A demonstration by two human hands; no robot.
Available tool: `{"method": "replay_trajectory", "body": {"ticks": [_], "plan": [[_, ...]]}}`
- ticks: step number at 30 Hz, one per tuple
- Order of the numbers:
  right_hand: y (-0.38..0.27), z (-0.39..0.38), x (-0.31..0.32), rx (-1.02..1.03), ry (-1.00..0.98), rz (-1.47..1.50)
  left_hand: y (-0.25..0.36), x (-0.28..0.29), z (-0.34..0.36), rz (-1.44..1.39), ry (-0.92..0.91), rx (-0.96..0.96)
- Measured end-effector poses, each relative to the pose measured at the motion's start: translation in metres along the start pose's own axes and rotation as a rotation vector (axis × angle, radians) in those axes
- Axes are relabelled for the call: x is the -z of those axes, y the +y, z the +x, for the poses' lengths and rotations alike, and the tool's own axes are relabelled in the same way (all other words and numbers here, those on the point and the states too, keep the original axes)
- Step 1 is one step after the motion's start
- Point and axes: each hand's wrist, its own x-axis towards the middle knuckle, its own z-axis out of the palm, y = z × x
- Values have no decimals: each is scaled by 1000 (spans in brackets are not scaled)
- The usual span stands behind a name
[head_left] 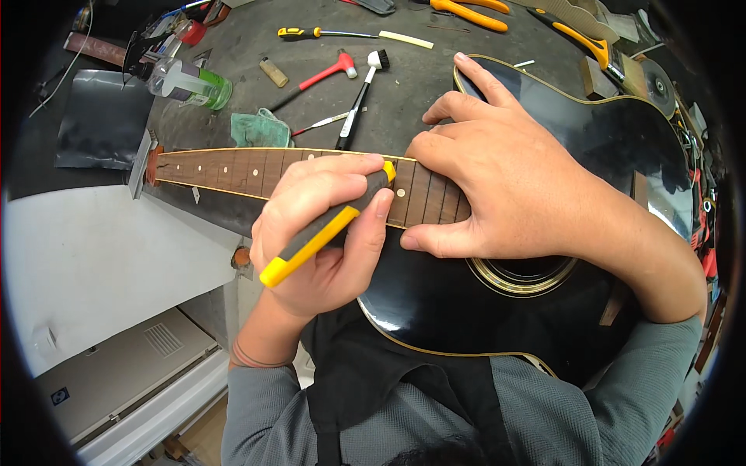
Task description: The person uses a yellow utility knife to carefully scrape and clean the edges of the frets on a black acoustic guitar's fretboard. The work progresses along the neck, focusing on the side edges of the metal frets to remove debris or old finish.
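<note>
A black acoustic guitar [435, 314] with pale edging lies in front of me, its neck pointing left. No strings show over its brown fretboard [225, 171], which has pale dot inlays and dark cross lines. My left hand [311, 225] is closed round a yellow-and-dark-grey tool [318, 233], shaped like a utility knife, held slanting over the upper fretboard. Whether a blade touches the wood cannot be seen. My right hand [513, 179] lies open, fingers spread, across the fretboard's body end and the guitar top. Below it the soundhole [524, 272] is partly covered.
Beyond the neck lie a red hammer [318, 78], a black-and-white brush [361, 101], a green cloth [260, 128] and a yellow-handled screwdriver [311, 33]. A spray bottle [186, 84] stands far left. Orange-handled pliers [470, 12] and a grinding disc [659, 85] are at the far right.
</note>
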Motion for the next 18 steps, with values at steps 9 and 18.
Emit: {"method": "replay_trajectory", "body": {"ticks": [9, 18], "plan": [[3, -2, -4, 18, 54, 48, 4, -2, -3, 121, -66, -39], [5, -2, -6, 36, 74, 62, 11, 1, -2, 178, -153, -17]]}}
